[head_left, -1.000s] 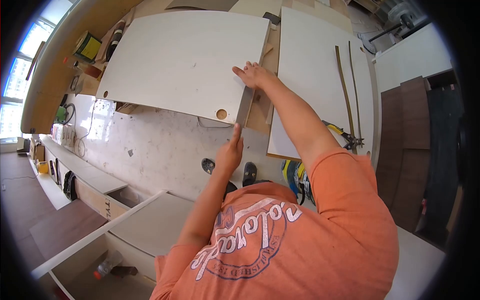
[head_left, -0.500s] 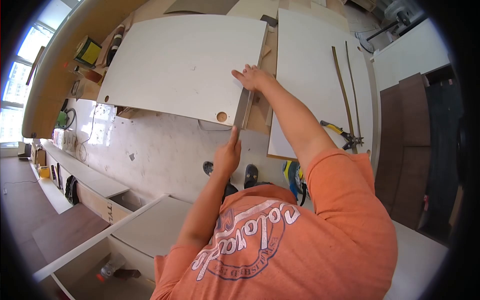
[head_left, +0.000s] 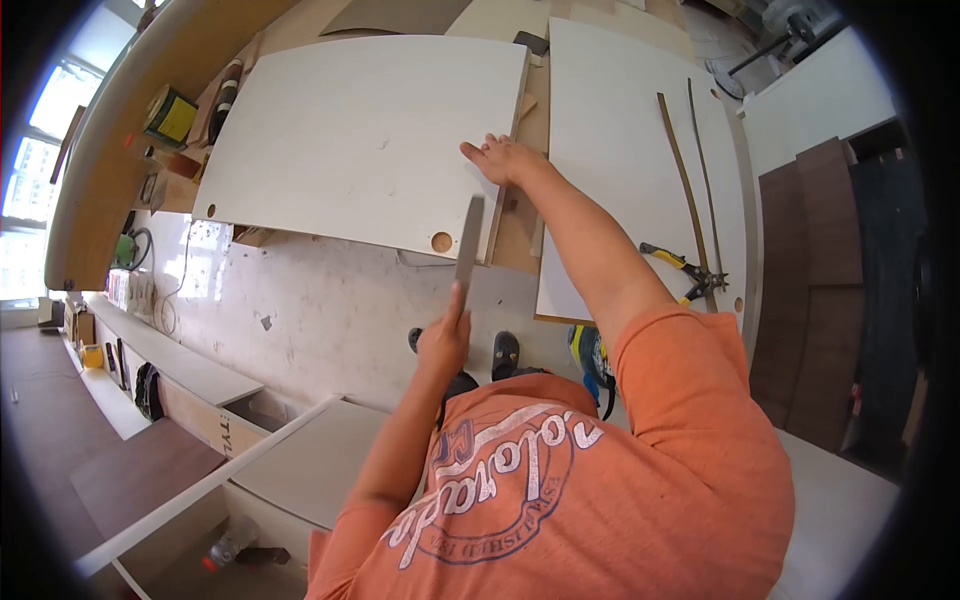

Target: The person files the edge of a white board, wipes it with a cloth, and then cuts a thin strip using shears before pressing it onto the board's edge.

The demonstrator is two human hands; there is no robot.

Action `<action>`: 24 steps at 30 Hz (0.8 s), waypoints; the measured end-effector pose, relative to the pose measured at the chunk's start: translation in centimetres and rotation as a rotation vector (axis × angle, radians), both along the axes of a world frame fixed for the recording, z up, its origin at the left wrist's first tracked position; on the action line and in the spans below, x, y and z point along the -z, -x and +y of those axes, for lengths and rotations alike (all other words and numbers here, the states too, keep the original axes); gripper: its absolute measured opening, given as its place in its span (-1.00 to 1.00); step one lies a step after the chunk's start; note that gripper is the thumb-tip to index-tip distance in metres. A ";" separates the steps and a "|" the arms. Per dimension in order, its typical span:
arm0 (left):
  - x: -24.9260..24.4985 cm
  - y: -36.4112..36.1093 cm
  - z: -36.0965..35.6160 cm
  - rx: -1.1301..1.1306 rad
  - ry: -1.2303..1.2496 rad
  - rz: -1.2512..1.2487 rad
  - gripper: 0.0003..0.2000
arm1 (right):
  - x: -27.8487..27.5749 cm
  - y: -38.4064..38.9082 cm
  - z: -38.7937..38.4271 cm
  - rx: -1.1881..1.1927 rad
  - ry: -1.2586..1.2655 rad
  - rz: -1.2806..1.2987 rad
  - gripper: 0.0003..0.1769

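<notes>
Looking down past our orange shirt (head_left: 600,480), we take the large white panel (head_left: 360,130) as our marker: it lies flat on the table (head_left: 515,240), its near edge reaching out over the floor toward us. Right of that panel, across a narrow band of bare wood, lies a second white panel (head_left: 620,150) with two thin dark strips (head_left: 690,160) on it. Our right hand (head_left: 498,158) rests palm down on the large panel's right edge, fingers stretched out and a little spread, bearing on the board. Our left hand (head_left: 445,335) sits below the panel's near right corner, off the board, closed around the lower end of a grey flat strip (head_left: 467,240). The strip's long axis runs from that hand straight up to the panel, almost parallel to its right edge, so the edge lies dead ahead of the left hand. That hand is the nearer one to the corner, while the right hand is farther along the same edge. We cannot tell whether the strip's tip touches the board. Yellow-handled cutters (head_left: 680,268) lie well right of the panel. A round hole (head_left: 441,241) marks the panel's corner, just left of the strip.
</notes>
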State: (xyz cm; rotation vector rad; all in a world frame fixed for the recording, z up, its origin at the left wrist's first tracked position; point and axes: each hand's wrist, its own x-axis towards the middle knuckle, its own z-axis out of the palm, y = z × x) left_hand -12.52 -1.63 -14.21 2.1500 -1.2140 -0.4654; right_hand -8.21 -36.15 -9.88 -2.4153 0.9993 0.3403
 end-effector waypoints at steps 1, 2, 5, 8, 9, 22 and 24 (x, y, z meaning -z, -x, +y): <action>-0.5 0.7 2.4 0.003 -0.034 0.016 -0.34 | -0.5 0.3 0.1 0.030 -0.023 0.002 0.04; -0.7 1.2 3.8 0.002 -0.069 0.034 -0.34 | -2.0 0.5 0.5 0.054 -0.049 0.007 0.05; 0.1 1.3 0.4 0.006 -0.115 -0.041 -0.35 | -2.1 0.2 0.6 0.082 -0.088 0.000 0.07; -0.1 -0.2 -4.8 0.028 -0.087 -0.074 -0.35 | -2.5 0.2 0.2 0.069 -0.111 0.013 0.08; -0.2 -0.5 -5.4 0.033 -0.069 -0.069 -0.34 | -2.8 0.1 0.2 0.055 -0.118 0.026 0.08; -0.9 -0.3 -4.6 0.038 -0.076 -0.020 -0.36 | -2.7 0.4 0.3 0.076 -0.095 0.005 0.09; -0.6 -1.2 -3.1 0.037 -0.048 -0.032 -0.36 | -2.3 0.1 0.4 0.080 -0.068 0.030 0.09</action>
